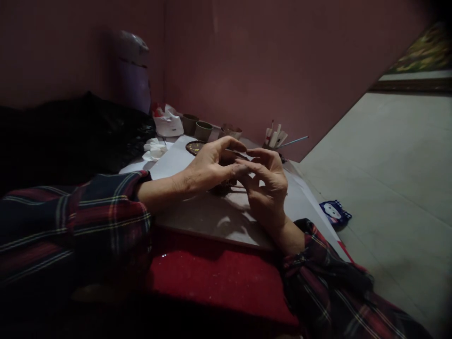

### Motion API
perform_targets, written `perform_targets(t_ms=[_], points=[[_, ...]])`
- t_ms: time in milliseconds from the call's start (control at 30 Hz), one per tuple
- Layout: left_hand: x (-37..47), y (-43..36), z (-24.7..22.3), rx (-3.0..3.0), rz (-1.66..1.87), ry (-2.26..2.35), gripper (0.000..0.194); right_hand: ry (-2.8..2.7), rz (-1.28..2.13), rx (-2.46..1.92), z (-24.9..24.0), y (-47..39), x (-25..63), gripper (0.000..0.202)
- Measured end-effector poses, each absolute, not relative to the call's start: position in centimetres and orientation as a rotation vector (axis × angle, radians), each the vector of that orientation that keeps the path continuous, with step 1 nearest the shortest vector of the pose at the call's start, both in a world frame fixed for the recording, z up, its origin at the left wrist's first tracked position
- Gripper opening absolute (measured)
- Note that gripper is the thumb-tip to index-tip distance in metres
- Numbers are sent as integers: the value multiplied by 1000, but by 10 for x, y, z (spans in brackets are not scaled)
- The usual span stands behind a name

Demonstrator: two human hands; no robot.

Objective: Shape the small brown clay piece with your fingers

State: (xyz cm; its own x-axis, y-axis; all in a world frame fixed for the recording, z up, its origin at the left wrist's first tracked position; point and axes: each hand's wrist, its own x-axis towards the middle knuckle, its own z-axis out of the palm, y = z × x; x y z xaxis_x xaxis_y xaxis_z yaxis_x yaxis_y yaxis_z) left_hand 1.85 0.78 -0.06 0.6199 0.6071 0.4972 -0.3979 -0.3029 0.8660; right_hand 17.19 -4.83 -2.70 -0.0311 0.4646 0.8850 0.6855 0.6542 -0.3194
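Over a pale board (201, 216) my left hand (215, 165) and my right hand (266, 181) come together, fingers curved and fingertips meeting. A dark brown lump (222, 189) shows partly beneath the left hand, with thin stick-like pieces beside it. My fingers hide most of it, and I cannot tell what lies between the fingertips. Both hands look closed around something small. Just behind the left hand lies a round dark disc (192, 148) with yellowish specks.
Two brown cups (204, 130), a white plastic packet (168, 123) and crumpled white tissue (154, 149) stand farther back. Thin tools fill a holder (274, 137) near the pink wall (264, 61). A blue packet (335, 213) lies on the tiled floor; black plastic (77, 132) is at left.
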Motion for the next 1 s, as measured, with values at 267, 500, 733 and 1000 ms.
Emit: perform_targets(t_ms=[267,500,733,1000], points=[[21,7,0,1540,1014,290,53,-1753,-249,-965,-27,-50,172,36],[19,7,1,1592,1001,290,48,-1680,-291,-930,-29,-48,172,14],[20,9,0,1523,971,254,49,-1752,-293,-974,-31,-48,173,25],[22,9,0,1570,993,259,54,-1749,-293,-932,-27,-51,172,24]])
